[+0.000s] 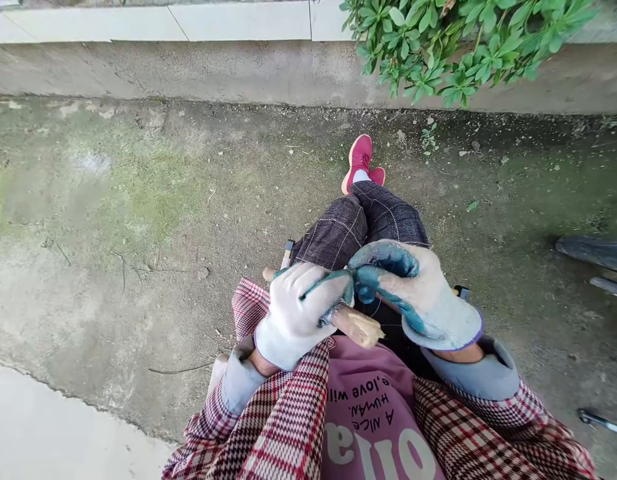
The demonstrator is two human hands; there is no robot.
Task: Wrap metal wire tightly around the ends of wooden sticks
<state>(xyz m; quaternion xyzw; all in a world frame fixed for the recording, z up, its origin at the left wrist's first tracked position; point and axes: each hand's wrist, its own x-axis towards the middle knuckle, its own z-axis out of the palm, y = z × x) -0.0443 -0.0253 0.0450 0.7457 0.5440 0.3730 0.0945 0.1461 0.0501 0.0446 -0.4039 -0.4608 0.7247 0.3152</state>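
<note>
My left hand (301,310), in a white work glove with a blue-green palm, is wrapped round a wooden stick (357,326). The stick's rough, pale end points right and toward me, and its other end shows just beyond my knuckles. Close beside it, my right hand (421,290), gloved alike, has thumb and fingers pinched together at my left fingertips. Whatever lies in that pinch is hidden by the gloves. Both hands are above my lap, over dark checked trousers (333,233).
Bare, mossy ground surrounds me. Ahead runs a low concrete wall (213,73) topped with white tiles, a leafy green bush (468,40) hanging over it. Dark objects (595,253) stand at the right, and a thin rod (605,423) lies lower down. My red shoes (359,160) are crossed ahead.
</note>
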